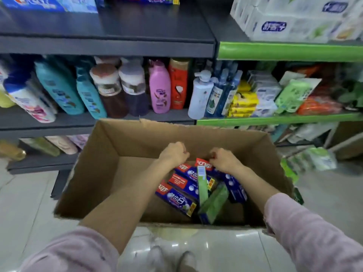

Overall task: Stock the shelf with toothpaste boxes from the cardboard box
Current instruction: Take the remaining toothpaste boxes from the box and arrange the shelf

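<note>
Down at the bottom I see my pink sleeves [318, 238] over the glossy tiled floor [23, 203]. Both arms reach into the open cardboard box [94, 173], where blue-and-red toothpaste boxes [176, 199] and green ones [213, 205] lie jumbled together. My left hand [173, 154] is curled just above the pile; I can't tell whether it grasps anything. My right hand [225, 160] pinches the red end of one toothpaste box [202, 163]. Beyond stands the dark shelf [117, 46] with shampoo bottles [159, 89].
</note>
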{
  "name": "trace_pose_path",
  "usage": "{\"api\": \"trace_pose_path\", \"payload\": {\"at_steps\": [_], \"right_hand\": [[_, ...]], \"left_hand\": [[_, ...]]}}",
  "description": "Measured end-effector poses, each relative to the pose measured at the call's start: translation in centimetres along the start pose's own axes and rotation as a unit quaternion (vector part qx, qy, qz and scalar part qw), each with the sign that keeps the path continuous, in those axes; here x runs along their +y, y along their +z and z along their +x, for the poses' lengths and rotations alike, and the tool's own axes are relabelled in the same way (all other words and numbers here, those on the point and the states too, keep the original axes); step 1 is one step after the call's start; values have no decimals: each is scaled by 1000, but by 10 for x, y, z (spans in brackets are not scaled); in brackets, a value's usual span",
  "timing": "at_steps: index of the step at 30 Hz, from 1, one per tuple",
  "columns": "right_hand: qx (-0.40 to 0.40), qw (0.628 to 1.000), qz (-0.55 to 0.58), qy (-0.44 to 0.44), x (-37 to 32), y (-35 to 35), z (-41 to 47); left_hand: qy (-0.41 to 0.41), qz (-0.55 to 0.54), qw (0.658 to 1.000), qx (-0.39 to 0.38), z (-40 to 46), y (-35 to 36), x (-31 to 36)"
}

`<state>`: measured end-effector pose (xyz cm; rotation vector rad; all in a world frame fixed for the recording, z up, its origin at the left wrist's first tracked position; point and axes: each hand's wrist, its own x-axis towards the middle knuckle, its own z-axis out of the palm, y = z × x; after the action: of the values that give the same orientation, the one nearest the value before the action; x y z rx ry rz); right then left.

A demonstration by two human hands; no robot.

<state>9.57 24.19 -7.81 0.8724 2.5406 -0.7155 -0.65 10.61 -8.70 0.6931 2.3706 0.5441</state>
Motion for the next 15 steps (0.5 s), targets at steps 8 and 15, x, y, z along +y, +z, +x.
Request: {"api": "trace_pose_path", "payload": {"at_steps": [8,15], "right_hand": [[-80,978,49,186,58,74,23],[-161,945,104,265,66,92,23]], "left_hand": [[-33,68,979,-187,22,85,11],[-117,-92,962,-230,28,121,9]]}}
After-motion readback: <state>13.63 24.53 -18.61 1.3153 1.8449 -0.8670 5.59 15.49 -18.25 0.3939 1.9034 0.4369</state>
